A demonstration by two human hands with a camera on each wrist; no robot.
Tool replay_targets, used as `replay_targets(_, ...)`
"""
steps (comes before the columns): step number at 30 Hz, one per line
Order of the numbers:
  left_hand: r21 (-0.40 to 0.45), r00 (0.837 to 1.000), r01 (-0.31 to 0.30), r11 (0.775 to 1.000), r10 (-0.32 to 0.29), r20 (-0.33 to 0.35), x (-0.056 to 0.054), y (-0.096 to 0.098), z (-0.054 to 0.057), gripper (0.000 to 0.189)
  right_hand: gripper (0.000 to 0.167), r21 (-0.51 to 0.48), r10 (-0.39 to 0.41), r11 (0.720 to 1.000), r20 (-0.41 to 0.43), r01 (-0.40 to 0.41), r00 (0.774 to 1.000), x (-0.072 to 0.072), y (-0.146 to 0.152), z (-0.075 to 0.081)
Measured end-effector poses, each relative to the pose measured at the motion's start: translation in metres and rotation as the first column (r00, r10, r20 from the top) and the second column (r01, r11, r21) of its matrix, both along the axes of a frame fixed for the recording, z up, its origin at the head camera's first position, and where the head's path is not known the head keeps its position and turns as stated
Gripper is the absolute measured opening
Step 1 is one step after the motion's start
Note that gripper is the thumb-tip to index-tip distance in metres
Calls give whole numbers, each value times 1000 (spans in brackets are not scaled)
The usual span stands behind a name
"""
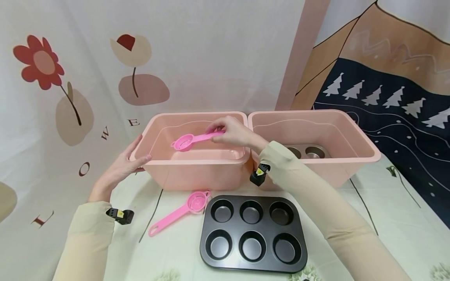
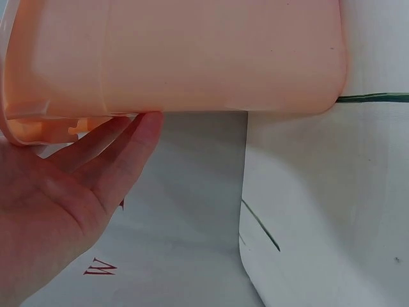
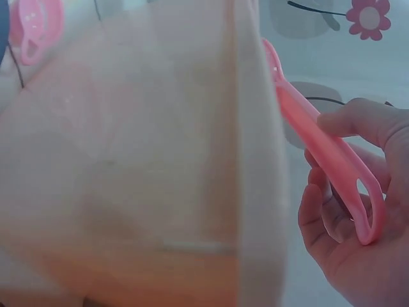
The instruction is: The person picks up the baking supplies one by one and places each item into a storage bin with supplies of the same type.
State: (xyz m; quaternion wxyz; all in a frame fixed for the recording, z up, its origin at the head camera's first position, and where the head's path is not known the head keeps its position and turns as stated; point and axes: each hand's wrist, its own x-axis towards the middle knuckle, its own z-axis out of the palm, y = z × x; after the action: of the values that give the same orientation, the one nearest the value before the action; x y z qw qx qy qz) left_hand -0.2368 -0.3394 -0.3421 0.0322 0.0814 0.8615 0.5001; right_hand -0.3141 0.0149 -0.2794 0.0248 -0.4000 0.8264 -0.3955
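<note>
In the head view my right hand holds a pink egg separator by its handle, over the inside of the left pink bin. In the right wrist view the thumb presses the separator's handle, and its looped end lies toward the palm. My left hand holds the same bin at its left front corner, thumb at the rim. The left wrist view has this hand's fingers stretched along the bin's outer side. A second pink egg separator lies on the table in front of the bin.
A dark muffin pan lies before the bins, beside the second separator. The right pink bin stands next to the left one, with a metal muffin pan partly visible inside. Patterned cloth hangs close behind both bins.
</note>
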Motion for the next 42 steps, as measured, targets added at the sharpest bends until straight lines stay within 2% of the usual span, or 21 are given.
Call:
replay_targets(4, -9, 1000, -5, 1000, 5, 3, 1, 1, 0, 84, 24, 1, 6, 1000, 46, -6, 999, -4, -2, 7)
replay_targets(8, -26, 1000, -12, 1000, 12, 7, 0, 0, -1, 84, 23, 12, 4, 1000, 54, -4, 999, -10, -5, 15)
replay_targets(17, -35, 1000, -20, 999, 20, 1, 0, 0, -2, 83, 26, -71, 2, 997, 142, 8, 990, -34, -18, 27)
replay_targets(22, -28, 1000, -24, 999, 24, 2, 0, 1, -3, 83, 25, -108, 5, 994, 164, 13, 986, -45, -25, 29)
replay_targets(29, -31, 999, -32, 999, 32, 6, 0, 0, 0, 83, 26, -115, -7, 993, 160, 26, 987, -56, -29, 29)
replay_targets(35, -27, 999, -39, 999, 39, 11, 1, 1, 2, 83, 26, -89, -31, 995, 155, 46, 987, -64, -29, 20)
replay_targets(42, -50, 999, -47, 998, 48, 15, 1, 1, -1, 83, 28, -95, -37, 994, 167, 53, 985, -71, -30, 11)
